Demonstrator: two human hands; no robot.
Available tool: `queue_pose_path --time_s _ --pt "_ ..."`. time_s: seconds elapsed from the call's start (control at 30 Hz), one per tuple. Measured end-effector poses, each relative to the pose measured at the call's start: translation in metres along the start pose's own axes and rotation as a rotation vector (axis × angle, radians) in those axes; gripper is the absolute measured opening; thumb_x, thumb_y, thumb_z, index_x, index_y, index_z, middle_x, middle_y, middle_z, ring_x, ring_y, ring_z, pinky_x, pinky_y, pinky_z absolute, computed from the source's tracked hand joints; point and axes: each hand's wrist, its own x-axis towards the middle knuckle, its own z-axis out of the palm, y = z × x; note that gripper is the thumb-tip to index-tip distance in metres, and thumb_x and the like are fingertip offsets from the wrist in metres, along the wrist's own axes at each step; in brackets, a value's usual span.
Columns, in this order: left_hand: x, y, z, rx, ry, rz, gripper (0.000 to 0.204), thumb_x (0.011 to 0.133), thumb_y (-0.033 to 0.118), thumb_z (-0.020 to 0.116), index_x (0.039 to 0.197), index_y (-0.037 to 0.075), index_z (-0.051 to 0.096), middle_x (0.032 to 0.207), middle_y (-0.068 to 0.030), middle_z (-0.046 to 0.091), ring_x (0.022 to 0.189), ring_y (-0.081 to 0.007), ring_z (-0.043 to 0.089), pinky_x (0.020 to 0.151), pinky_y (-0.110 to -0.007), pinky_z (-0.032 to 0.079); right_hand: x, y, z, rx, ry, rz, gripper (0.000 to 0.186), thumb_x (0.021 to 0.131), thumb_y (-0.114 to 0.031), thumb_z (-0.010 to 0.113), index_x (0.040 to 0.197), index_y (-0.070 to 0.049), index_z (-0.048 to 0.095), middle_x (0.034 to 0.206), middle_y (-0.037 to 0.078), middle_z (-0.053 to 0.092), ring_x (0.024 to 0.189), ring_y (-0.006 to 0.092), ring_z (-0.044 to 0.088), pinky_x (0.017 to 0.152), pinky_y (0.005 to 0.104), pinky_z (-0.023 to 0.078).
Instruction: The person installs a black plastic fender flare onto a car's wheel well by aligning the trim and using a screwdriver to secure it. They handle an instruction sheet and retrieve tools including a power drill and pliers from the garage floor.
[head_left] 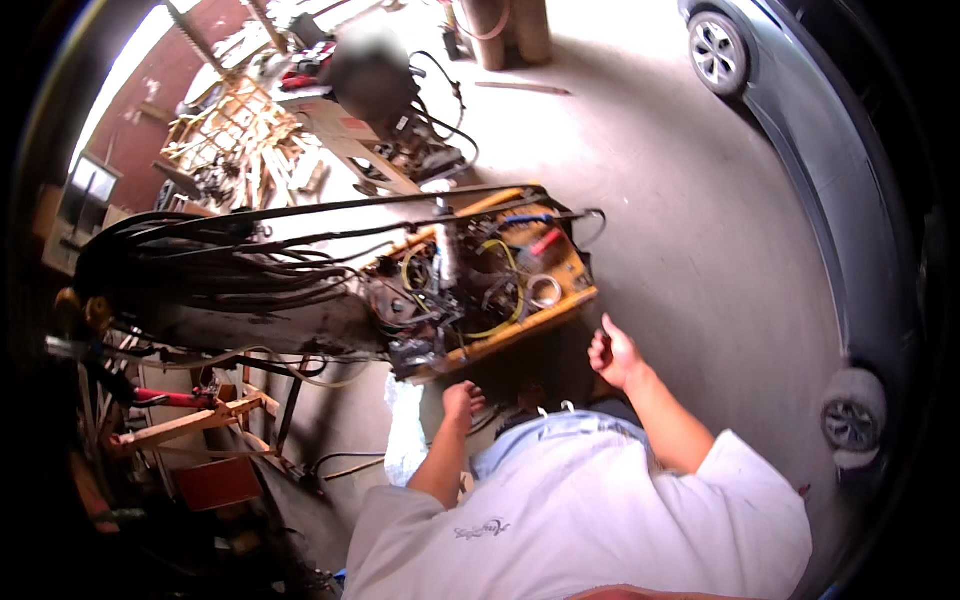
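Below the yellow-framed assembly (574, 270), my left hand (463, 400) has loosely bent fingers and no visible object in them. My right hand (612, 350), near the assembly's right corner, has its fingers curled in and thumb raised, apparently empty. The assembly holds tangled wires, a yellow hose, a metal cylinder (446, 255), a pale ring (543, 290) and red-handled and blue pieces. Thick black hoses (230, 280) run from it to the left along a dark beam. Pale blue material (400, 430) hangs beside my left forearm.
A grey car (820, 200) curves along the right. A wood pile (265, 150) and a beige machine part with a blurred dark shape above stand at upper left, cylindrical containers (525, 30) at the top. A red tube (180, 398), wooden frame and loose hose are at lower left.
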Motion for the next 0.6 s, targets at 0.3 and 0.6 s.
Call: queue_pose_path --time_s 0.3,0.6 --pt "-0.044 0.0 0.145 0.079 0.012 0.072 0.022 0.1 0.026 0.055 0.108 0.008 0.064 0.097 -0.0106 0.072 0.075 -0.0254 0.07 0.067 -0.036 0.058 -0.064 -0.126 0.043 -0.014 -0.545 -0.135 0.057 0.104 -0.05 0.045 0.128 -0.001 0.058 0.124 0.014 0.066 0.112 0.0266 0.066 0.094 0.0396 0.057" --pt "-0.092 0.027 0.35 -0.601 -0.718 -0.035 0.053 0.104 0.047 0.046 0.116 -0.002 0.062 0.111 -0.0171 0.068 0.099 -0.0331 0.067 0.095 -0.049 0.053 -0.012 -0.094 0.01 -1.021 -0.385 -0.425 0.047 0.107 -0.046 0.044 0.104 -0.005 0.066 0.107 0.005 0.064 0.099 0.0129 0.058 0.088 0.0313 0.046"
